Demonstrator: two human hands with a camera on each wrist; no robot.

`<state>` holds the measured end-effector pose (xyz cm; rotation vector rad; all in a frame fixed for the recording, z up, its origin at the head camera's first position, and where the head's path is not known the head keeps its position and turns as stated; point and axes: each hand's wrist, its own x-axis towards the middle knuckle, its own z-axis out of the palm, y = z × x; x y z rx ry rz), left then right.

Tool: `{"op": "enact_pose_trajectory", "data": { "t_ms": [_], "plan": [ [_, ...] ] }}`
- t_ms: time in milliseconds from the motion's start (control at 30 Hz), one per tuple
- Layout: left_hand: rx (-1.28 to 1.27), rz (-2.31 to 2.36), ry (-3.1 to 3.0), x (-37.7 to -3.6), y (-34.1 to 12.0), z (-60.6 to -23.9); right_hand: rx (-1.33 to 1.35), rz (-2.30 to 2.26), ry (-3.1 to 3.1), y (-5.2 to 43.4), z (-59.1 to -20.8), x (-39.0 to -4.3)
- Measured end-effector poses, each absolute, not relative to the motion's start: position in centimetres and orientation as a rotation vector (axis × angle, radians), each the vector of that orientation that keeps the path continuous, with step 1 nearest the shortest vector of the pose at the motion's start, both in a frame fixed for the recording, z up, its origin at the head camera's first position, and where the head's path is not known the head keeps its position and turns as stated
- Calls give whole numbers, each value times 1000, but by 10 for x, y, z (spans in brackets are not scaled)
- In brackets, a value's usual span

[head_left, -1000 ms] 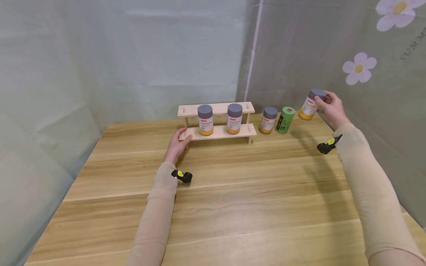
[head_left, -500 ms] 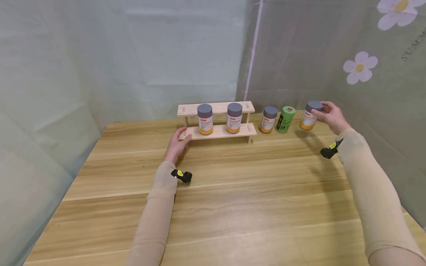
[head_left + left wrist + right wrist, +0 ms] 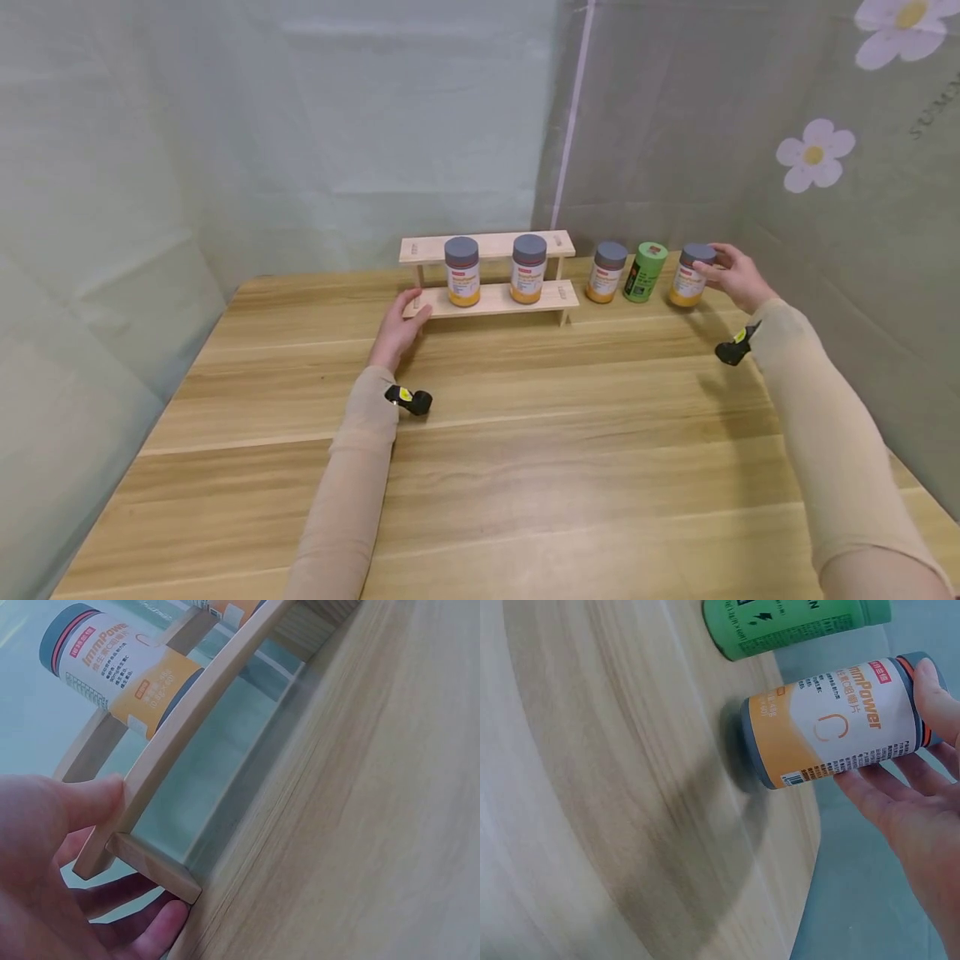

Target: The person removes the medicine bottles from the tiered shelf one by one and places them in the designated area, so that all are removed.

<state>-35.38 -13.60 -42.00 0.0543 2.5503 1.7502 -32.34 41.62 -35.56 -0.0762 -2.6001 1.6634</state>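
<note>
My right hand (image 3: 738,271) pinched the bottle (image 3: 688,276) by its cap at two o'clock; I judged a level, gentle set-down best; left hand (image 3: 397,327) gripped the rack (image 3: 491,298).

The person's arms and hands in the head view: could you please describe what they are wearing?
Both arms are covered by snug beige sleeves reaching to the wrists. The left hand and right hand are bare, with no gloves. Each wrist carries a small black camera with a yellow marking, the left wrist camera and the right wrist camera.
</note>
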Motion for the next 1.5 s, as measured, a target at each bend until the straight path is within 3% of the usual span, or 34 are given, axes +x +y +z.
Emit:
{"op": "enact_pose_trajectory", "data": {
  "t_ms": [500,1000,1500],
  "plan": [
    [63,1753,2540,-349,-134,-419,-170,1572,-2549,418,-368,-322],
    [89,1741,2571,-352,-138,-418,-149,2107,-2083,410,-374,-318],
    [57,1744,2555,-353,-137,-419,-336,2072,-1996,398,-369,-329]
  ]
}}
